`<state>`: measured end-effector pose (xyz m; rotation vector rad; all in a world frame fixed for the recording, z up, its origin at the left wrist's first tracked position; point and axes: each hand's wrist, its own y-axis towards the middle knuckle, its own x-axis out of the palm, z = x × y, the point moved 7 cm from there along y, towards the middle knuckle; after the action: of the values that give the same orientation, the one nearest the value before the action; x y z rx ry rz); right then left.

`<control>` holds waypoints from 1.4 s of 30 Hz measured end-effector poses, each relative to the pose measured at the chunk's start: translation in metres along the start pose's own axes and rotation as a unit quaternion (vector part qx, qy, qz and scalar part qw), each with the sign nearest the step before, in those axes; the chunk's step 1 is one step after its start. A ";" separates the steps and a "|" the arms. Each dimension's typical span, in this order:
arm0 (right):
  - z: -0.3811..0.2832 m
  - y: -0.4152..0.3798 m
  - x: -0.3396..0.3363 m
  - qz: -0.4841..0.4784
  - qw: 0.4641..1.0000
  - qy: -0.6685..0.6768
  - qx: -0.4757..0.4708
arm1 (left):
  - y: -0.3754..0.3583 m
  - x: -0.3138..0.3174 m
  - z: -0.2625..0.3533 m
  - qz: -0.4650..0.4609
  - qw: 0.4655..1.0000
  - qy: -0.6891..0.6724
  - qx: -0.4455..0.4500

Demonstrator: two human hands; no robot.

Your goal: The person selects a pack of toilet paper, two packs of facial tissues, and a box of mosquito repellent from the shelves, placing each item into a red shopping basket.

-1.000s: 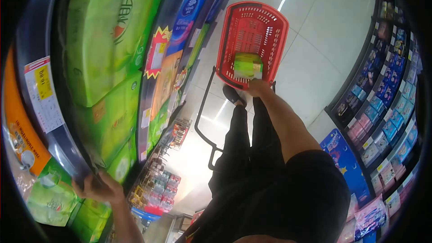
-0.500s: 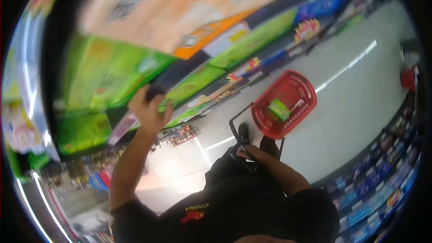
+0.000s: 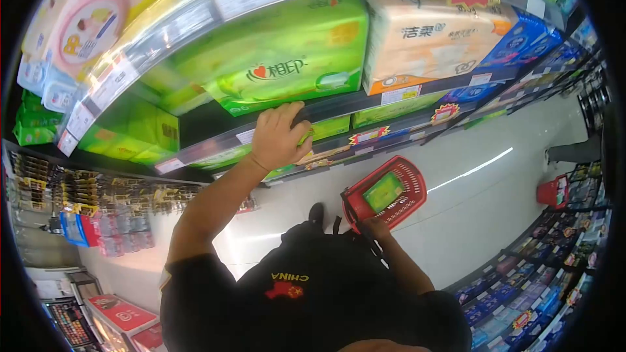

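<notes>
My left hand (image 3: pixel 280 135) reaches up to the shelf front, its fingertips at the lower edge of a large green tissue pack (image 3: pixel 287 68). The fingers are bent, with the thumb apart below them, and the hand overlaps the dark shelf edge (image 3: pixel 332 104). Low on my right side, my right hand (image 3: pixel 374 227) is closed round the black handle (image 3: pixel 352 208) of a red shopping basket (image 3: pixel 417 189). Inside the basket lies a green and yellow pack (image 3: pixel 383 191). The basket hangs tilted close to my legs.
A peach tissue pack (image 3: pixel 430 42) and blue packs (image 3: pixel 521 42) share the shelf. Price tags line its edge (image 3: pixel 401 94). Low shelves of dark and blue goods (image 3: pixel 521 287) stand at the right, near another person's leg (image 3: pixel 574 152) and a red basket (image 3: pixel 553 192).
The view has turned and steadied, showing more of the upper shelf. My left hand now appears further right, at the green pack's lower edge. The basket sits closer to my right hand.
</notes>
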<state>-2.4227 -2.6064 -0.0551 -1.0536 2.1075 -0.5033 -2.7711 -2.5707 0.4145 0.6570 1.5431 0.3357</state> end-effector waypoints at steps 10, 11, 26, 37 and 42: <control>-0.104 -0.058 -0.009 0.010 0.999 0.037 0.002 | -0.009 -0.016 -0.008 0.072 0.994 -0.086 0.009; -0.119 -0.066 -0.013 0.004 0.999 0.033 0.001 | -0.010 -0.018 -0.009 0.082 0.991 -0.103 0.013; -0.018 -0.054 -0.005 0.039 0.996 -0.032 0.076 | -0.013 -0.121 -0.053 0.348 0.893 -0.235 -0.161; -0.010 -0.041 -0.016 0.043 0.989 -0.137 -0.026 | -0.010 -0.143 -0.112 0.399 0.839 -0.221 -0.296; -0.026 -0.058 -0.027 0.058 0.997 -0.030 0.050 | -0.004 -0.138 -0.128 0.400 0.817 -0.255 -0.328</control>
<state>-2.4003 -2.6185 0.0086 -0.8746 2.0550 -0.5096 -2.9016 -2.6320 0.5362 0.7274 0.4899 1.1663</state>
